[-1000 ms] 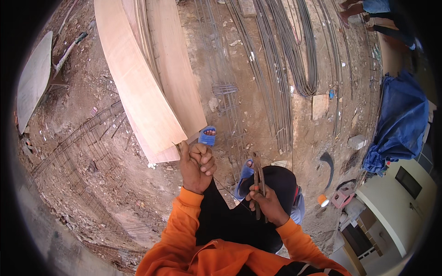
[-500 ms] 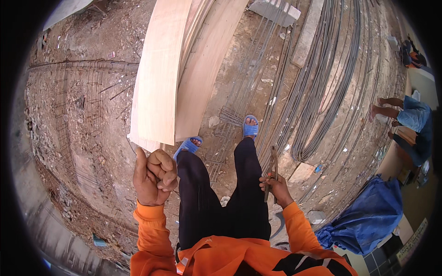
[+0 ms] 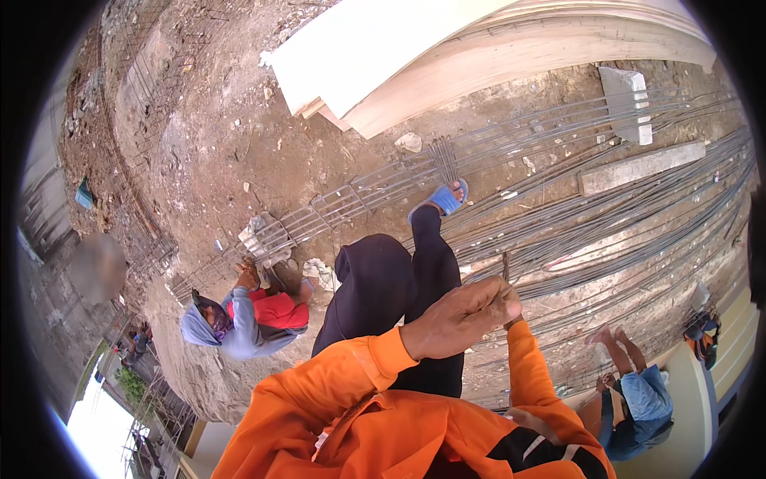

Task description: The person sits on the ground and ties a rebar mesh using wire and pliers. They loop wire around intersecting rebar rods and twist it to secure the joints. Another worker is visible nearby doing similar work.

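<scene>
Beyond the white-marked shirt (image 3: 399,427), left hand (image 3: 460,319) folded together — right hand's grip (image 3: 513,322) I cannot tell.

This is an outdoor construction site: rubble-strewn dirt (image 3: 207,160) at left, stacked plywood sheets (image 3: 391,48) at the far side, steel reinforcing bars (image 3: 678,188) at right, a rebar cage (image 3: 319,216) across the middle.

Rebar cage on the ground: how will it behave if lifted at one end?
Probably flexes: the cage is long with thin bars. Likely light for its bulk, being mostly open gaps. Unlikely to roll, since its cross ties look angular.
</scene>
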`<state>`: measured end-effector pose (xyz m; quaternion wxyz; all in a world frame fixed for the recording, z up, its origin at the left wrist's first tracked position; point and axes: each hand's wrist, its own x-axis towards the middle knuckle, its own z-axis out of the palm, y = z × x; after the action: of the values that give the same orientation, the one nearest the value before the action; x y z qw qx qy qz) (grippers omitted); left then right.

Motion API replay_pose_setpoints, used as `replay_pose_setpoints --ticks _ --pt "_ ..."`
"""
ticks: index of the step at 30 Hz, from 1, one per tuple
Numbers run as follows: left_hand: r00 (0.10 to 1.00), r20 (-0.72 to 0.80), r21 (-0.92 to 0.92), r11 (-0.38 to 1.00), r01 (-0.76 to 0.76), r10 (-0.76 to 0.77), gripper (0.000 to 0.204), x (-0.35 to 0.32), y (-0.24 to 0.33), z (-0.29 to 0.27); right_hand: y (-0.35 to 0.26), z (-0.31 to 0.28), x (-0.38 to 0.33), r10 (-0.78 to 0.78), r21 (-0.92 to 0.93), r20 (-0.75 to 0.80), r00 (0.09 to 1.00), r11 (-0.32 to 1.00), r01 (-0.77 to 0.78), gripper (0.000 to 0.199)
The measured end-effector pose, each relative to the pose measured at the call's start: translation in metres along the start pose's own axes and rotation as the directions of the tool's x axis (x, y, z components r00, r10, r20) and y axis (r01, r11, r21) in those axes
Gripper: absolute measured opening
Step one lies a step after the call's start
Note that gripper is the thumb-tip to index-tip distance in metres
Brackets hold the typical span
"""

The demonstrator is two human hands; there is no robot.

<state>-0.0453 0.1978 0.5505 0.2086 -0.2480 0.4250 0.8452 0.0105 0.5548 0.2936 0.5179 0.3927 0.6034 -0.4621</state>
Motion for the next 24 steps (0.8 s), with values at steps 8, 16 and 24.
replay_pose_setpoints --ticks 8,16,24 --pt "0.938 -0.341 0.433 0.896 0.098 0.063 0.035 0.001 -0.124 -0.068 -0.014 -0.011 0.035 -0.173 -0.866 0.043 0.984 0.484 0.123 0.047" --pt "0.690 -0.723 0.537 0.658 0.527 0.037 0.037 -0.024 -0.264 -0.148 -0.063 0.002 0.109 -0.235 -0.991 0.122 0.964 0.025 0.131 0.053" --pt "0.562 -0.802 0.525 0.687 0.503 0.202 0.036 0.094 -0.384 -0.201 -0.114 0.011 0.234 -0.296 -0.971 0.166 0.941 -0.213 0.105 0.064"
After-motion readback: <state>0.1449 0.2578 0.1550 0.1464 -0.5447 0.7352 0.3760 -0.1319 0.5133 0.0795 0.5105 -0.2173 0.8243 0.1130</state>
